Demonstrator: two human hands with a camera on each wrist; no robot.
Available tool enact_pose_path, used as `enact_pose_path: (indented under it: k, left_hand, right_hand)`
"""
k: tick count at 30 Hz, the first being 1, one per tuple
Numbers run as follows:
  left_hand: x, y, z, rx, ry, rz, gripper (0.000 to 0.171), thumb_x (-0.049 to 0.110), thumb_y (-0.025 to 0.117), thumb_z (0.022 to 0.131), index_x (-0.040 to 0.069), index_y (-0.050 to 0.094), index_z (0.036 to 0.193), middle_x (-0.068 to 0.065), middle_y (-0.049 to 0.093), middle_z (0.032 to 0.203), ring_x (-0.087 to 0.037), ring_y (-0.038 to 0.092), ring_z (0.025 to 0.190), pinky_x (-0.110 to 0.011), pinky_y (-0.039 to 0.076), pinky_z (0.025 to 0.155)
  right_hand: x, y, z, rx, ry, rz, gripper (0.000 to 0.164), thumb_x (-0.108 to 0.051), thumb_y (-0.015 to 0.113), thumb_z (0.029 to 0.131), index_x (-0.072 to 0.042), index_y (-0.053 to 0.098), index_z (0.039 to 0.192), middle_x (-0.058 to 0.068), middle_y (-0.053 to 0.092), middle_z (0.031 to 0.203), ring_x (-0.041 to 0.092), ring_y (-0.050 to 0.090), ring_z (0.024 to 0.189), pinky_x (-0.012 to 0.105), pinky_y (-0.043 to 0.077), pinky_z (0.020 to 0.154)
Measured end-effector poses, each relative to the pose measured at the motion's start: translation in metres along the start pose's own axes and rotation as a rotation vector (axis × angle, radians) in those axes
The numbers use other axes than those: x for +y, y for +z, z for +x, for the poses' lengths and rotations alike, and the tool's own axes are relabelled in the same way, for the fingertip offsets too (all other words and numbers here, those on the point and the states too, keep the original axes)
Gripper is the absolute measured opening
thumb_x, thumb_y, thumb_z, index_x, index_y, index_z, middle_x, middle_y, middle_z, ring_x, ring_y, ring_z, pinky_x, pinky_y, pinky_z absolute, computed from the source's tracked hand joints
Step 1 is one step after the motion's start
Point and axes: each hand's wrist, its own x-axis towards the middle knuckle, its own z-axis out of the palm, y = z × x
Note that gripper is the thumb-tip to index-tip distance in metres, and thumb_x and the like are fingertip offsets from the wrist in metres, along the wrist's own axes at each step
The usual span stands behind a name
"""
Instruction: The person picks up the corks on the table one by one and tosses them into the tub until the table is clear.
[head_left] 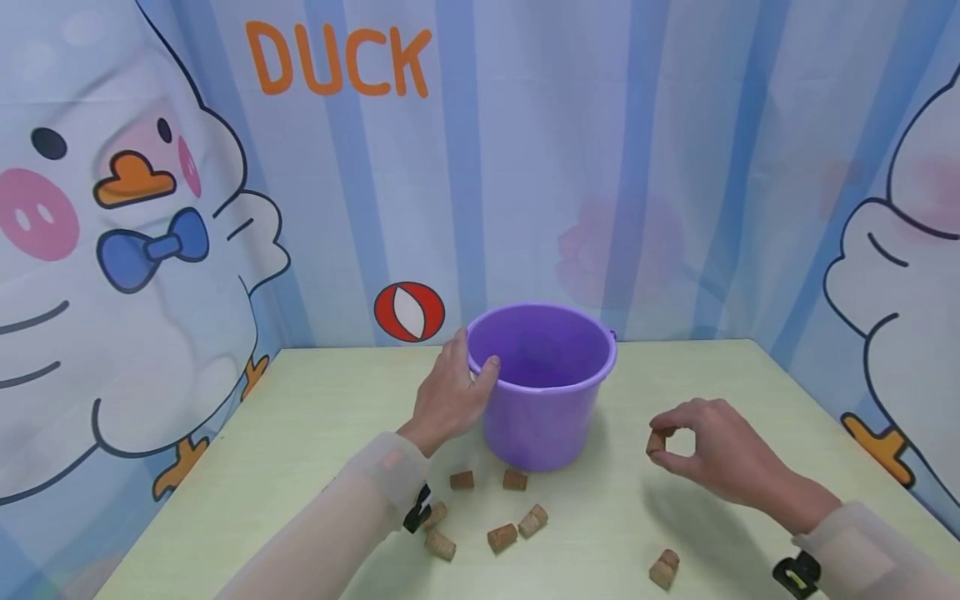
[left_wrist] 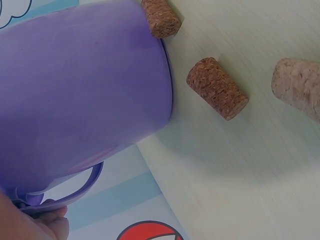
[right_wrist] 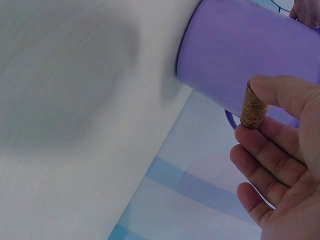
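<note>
Left arm outstretched, right fingers pinching

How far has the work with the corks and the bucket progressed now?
Done: the purple bucket stands upright, held by the left hand; its bottom is hidden, so I cannot confirm contents. In hand: one cork, pinched by the right hand. Remaining: several loose corks on the table, probably to be collected.

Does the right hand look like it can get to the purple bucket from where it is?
Probably yes. The right hand, pinching a cork, is apart from the purple bucket, but nothing shows between them. The left hand grips the opposite side.
</note>
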Motion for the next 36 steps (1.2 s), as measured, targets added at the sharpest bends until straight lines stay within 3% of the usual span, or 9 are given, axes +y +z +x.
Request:
enact_pose_path:
  k: [24, 31, 36]
  left_hand:
    - [-0.001, 0.000, 0.000, -0.003, 0.004, 0.001, 0.078, 0.048, 0.044, 0.104, 0.007, 0.016, 0.164, -0.013, 0.038, 0.159, -0.030, 0.042, 0.142, -0.056, 0.042, 0.111]
    - [0.000, -0.001, 0.000, -0.004, 0.003, -0.007, 0.077, 0.048, 0.045, 0.104, 0.008, 0.016, 0.164, -0.012, 0.039, 0.159, -0.030, 0.043, 0.142, -0.056, 0.042, 0.111]
    - [-0.001, 0.000, 0.001, -0.002, 0.010, 0.010, 0.078, 0.049, 0.043, 0.104, 0.006, 0.016, 0.164, -0.013, 0.038, 0.159, -0.029, 0.043, 0.142, -0.054, 0.042, 0.111]
  right_hand:
    - [-0.007, -0.010, 0.012, 0.107, -0.015, 0.014, 0.020, -0.016, 0.086, 0.083, -0.032, 0.074, 0.086, -0.024, 0.068, 0.085, 0.008, 0.068, 0.088, 0.047, 0.054, 0.083]
    - [-0.010, -0.011, 0.015, 0.166, -0.022, 0.018, 0.016, -0.016, 0.087, 0.082, -0.021, 0.079, 0.095, -0.014, 0.074, 0.091, 0.020, 0.071, 0.093, 0.058, 0.050, 0.090]
    - [-0.013, -0.013, 0.018, 0.210, -0.041, 0.020, 0.022, -0.015, 0.087, 0.081, -0.013, 0.080, 0.102, -0.008, 0.076, 0.093, 0.024, 0.071, 0.095, 0.059, 0.049, 0.091]
